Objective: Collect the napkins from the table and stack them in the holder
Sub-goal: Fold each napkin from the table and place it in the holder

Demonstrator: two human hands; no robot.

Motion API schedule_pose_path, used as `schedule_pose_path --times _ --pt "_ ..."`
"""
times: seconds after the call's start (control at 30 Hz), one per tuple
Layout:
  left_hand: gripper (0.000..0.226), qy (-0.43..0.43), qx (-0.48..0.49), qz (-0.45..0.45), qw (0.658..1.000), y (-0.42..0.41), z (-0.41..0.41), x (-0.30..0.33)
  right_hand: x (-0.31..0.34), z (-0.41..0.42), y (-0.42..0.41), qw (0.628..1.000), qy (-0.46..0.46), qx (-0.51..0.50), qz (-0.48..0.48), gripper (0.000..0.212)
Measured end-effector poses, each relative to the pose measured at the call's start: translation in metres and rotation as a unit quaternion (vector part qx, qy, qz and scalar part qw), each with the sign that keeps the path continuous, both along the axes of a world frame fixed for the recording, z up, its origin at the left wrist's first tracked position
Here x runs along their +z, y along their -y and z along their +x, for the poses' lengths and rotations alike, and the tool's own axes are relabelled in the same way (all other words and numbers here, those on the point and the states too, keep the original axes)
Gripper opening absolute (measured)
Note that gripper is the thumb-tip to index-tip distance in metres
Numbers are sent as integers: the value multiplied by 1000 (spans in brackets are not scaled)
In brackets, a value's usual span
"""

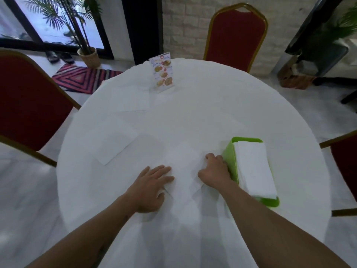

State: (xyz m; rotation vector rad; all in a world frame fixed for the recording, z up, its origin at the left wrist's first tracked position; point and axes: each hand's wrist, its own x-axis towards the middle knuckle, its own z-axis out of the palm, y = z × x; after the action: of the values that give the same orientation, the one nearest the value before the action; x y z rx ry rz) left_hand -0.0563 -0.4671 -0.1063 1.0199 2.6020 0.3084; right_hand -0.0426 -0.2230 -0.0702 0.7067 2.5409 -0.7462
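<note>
A white napkin [184, 169] lies flat on the round white table [193, 117] near the front. My left hand [151, 185] rests on its left edge, fingers spread and flat. My right hand [213, 171] is curled at its right edge, fingers closed on the napkin's border. Just right of that hand stands the green holder [229, 157], filled with a stack of white napkins [254, 169]. Two more napkins lie on the table: one at the left [116, 138], one further back [129, 98].
A menu card stand [162, 73] stands at the far side of the table. Red chairs surround it: one at the left [29, 99], one at the back [236, 33], one at the right [345, 167]. A potted plant [88, 55] and striped rug [81, 78] lie beyond.
</note>
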Motion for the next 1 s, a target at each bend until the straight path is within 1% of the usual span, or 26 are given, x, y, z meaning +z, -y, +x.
schedule_pose_path --times 0.1,0.2,0.27,0.3,0.37,0.43,0.47,0.53,0.57,0.6,0.63,0.7,0.77,0.83,0.9,1.0 --pt "62 1 10 17 1000 1 5 -2 -5 7 10 991 -24 -76 -103 59" --pt "59 -7 20 42 999 0 9 -5 -4 13 15 958 -55 -156 -233 41" --pt "58 -12 40 75 996 1 12 -6 -2 16 17 950 -85 -162 -253 28" --pt "56 -11 59 98 993 1 14 -6 0 17 18 954 -108 -146 -238 23" --pt "49 -10 115 147 982 4 18 -7 4 21 23 970 -156 -79 -167 20" --pt "41 -10 173 175 969 8 21 -9 6 28 29 978 -182 14 -101 30" --pt "39 -9 198 183 963 11 23 -9 6 31 32 981 -168 63 -76 38" --pt "39 -5 236 194 952 17 27 -11 3 38 39 982 -86 157 -54 48" --pt "40 -1 250 197 948 20 29 -11 1 42 43 979 -42 189 -56 51" --pt "41 4 261 198 945 22 31 -10 -1 46 47 977 -13 201 -65 54" --pt "43 11 268 199 943 23 32 -10 -2 49 50 978 -5 195 -76 55" --pt "48 19 275 202 940 24 34 -7 -4 53 53 983 -27 155 -92 55" --pt "57 16 260 178 949 24 36 -4 -5 55 54 988 -45 121 -86 56" --pt "61 -2 207 117 971 23 39 -6 -6 54 54 992 -56 81 -80 57" --pt "58 -13 145 52 988 20 44 -9 -5 50 55 993 -61 20 -95 60" --pt "55 -6 102 11 995 15 52 -13 0 42 60 978 -36 -87 -185 63"
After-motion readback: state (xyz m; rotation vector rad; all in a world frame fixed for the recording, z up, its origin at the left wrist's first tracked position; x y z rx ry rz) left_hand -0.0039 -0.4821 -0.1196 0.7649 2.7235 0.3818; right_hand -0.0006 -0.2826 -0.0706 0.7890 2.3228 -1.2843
